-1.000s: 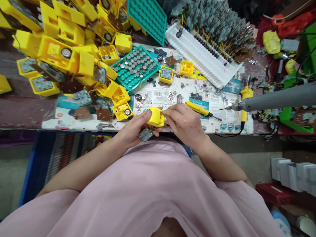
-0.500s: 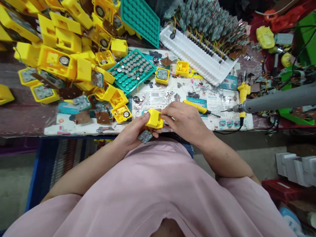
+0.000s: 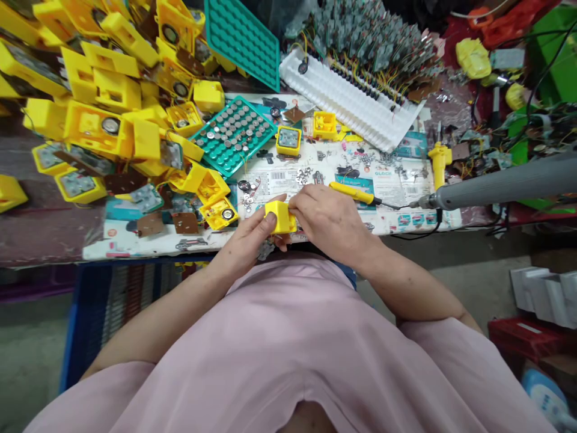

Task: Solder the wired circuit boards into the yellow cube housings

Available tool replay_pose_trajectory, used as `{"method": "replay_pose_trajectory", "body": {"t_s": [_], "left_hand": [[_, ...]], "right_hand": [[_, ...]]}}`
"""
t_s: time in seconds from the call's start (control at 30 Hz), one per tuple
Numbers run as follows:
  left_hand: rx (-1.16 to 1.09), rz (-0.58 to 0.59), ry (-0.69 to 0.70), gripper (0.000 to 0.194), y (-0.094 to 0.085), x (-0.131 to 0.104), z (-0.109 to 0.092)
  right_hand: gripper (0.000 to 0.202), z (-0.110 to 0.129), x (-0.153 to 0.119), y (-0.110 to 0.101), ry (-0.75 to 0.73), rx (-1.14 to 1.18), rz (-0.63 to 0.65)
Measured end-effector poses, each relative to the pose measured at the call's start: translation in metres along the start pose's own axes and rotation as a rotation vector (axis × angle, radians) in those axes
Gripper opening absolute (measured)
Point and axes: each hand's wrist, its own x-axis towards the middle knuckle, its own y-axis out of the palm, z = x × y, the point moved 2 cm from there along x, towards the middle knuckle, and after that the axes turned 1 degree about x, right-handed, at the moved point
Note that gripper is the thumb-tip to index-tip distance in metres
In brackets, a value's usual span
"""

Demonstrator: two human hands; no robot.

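Note:
At the table's front edge, my left hand (image 3: pixel 249 236) is closed around a small yellow plastic housing (image 3: pixel 278 218), its thumb pressed on the near left side. A circuit board (image 3: pixel 265 249) hangs on wires below the housing, partly hidden by the fingers. My right hand (image 3: pixel 328 219) is pinched against the housing's right side; whatever lies between its fingertips is hidden. Just beyond the right hand lies a yellow-handled screwdriver (image 3: pixel 354 192). Small metal pieces (image 3: pixel 303 175) are scattered on the printed sheet ahead of both hands.
Yellow housings (image 3: pixel 101 129) are piled at left. Button cells sit in a green tray (image 3: pixel 211 147); another green tray (image 3: pixel 246 42) leans behind. A white foam rack (image 3: pixel 347 105) stands before stacked circuit boards (image 3: pixel 369 42). From the right reaches a grey power driver (image 3: pixel 487 183), near a yellow tool (image 3: pixel 439 162).
The yellow housing has turned in my left hand, and the dangling circuit board is more hidden. My right fingers stay at its right side. The whole view has shifted slightly.

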Motion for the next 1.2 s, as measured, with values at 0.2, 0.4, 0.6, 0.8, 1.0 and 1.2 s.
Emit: {"method": "replay_pose_trajectory", "body": {"t_s": [0.2,0.4,0.6,0.8,1.0,1.2], "left_hand": [[-0.19,0.091,-0.178,0.065,-0.002,0.001,-0.001],[-0.322,0.037,-0.298,0.047,-0.001,0.0,-0.008],[-0.339,-0.01,-0.301,0.042,0.002,0.002,-0.013],[-0.334,-0.036,-0.263,0.044,0.001,0.004,-0.013],[-0.343,-0.047,-0.245,0.046,0.0,0.003,-0.014],[-0.305,0.002,-0.223,0.042,-0.001,0.001,-0.011]], "right_hand": [[0.014,-0.011,0.007,0.0,-0.002,0.198,0.013],[0.016,-0.005,0.014,-0.005,0.053,0.173,0.044],[0.02,0.003,0.018,-0.006,0.122,0.077,0.059],[0.022,0.012,0.011,-0.005,0.039,-0.038,0.022],[0.023,-0.003,0.003,0.002,-0.041,0.071,-0.022],[0.021,-0.017,0.009,-0.006,-0.014,0.179,-0.116]]}}
